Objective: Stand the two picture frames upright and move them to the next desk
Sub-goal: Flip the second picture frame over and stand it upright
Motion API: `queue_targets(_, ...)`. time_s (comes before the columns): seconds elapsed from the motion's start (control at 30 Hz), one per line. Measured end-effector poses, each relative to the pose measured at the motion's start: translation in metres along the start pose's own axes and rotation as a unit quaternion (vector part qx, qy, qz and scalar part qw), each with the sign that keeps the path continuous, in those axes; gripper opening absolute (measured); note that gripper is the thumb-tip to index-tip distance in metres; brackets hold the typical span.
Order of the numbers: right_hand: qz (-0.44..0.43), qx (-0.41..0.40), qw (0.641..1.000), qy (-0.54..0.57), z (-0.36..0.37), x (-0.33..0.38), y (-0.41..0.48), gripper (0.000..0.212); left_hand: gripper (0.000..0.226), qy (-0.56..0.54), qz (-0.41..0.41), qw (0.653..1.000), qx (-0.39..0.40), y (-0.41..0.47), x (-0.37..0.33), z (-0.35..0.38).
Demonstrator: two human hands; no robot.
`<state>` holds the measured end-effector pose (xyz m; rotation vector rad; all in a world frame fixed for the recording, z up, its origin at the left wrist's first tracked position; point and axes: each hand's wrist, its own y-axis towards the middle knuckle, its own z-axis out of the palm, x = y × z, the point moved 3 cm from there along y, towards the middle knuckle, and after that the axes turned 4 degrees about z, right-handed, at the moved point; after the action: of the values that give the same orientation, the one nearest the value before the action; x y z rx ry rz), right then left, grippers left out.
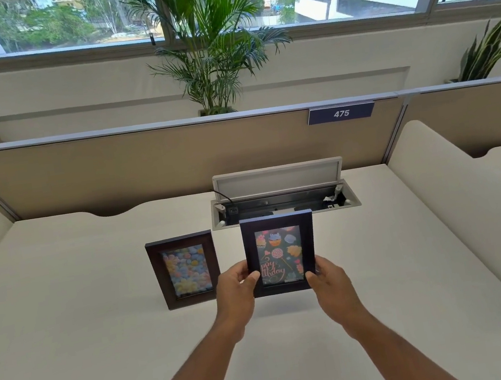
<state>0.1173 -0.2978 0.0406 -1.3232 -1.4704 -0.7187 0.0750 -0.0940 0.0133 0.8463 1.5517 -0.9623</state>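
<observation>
A dark frame with a birthday picture (280, 253) is held upright just above the white desk (64, 296), facing me. My left hand (235, 288) grips its lower left edge and my right hand (329, 278) grips its lower right edge. To its left a brown frame with a flower picture (184, 270) stands upright on the desk, untouched.
An open cable box (282, 198) with a raised lid sits in the desk right behind the frames. A beige partition with a "475" sign (340, 113) closes the back. Low cream dividers (454, 180) separate the desks on either side. Potted plants stand behind the partition.
</observation>
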Motion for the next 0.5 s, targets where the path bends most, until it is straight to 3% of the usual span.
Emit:
queue_targets(0.27,0.017,-0.018,0.998,-0.058,0.01,-0.009,0.031,0.052,0.031,0.02,0.015,1.0,-0.016,0.029,0.008,0.014)
queue_targets(0.5,0.026,-0.003,0.998,-0.064,0.019,-0.02,0.055,0.05,0.033,0.045,0.018,0.998,-0.038,0.05,0.024,0.017)
